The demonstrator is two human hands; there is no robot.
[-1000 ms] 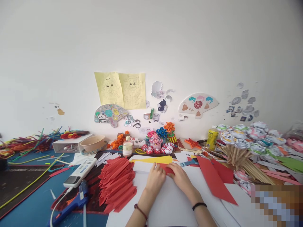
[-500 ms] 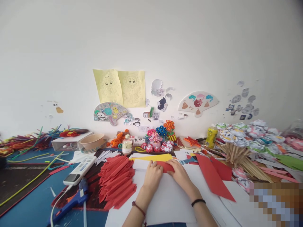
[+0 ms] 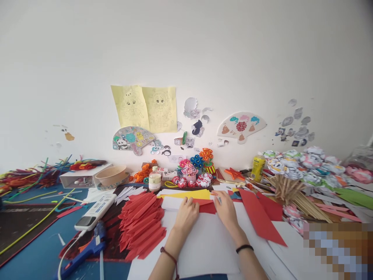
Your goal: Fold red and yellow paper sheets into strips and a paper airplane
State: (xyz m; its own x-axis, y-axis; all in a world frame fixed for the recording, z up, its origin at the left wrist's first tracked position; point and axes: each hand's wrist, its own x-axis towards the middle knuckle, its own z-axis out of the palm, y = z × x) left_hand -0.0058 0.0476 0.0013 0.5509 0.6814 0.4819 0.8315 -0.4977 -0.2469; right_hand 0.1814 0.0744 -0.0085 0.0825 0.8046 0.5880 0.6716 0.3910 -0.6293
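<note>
My left hand [image 3: 187, 214] presses with bent fingers on the left part of a folded piece of red paper [image 3: 207, 207], which lies on white sheets [image 3: 204, 243]. Just beyond the paper's right end is my right hand [image 3: 225, 208], its fingers apart and holding nothing that I can see. Left of my left hand, folded red paper strips [image 3: 142, 221] lie in a thick overlapping pile. Larger red sheets [image 3: 260, 217] rest to the right of my right hand, and a yellow sheet [image 3: 186, 193] lies behind my hands.
A blue glue gun [image 3: 87, 251] and a white power strip [image 3: 95, 212] with a cable are at the left. A small bottle [image 3: 154, 179] and pipe-cleaner flowers [image 3: 196, 165] stand behind. Bundled sticks [image 3: 287, 189], crumpled paper flowers [image 3: 300, 165] and a yellow bottle [image 3: 257, 168] occupy the right.
My right hand has come off the red paper and shifted right, with its fingers opening. The paper's right end now shows. My left hand stays on it, and the view has turned slightly.
</note>
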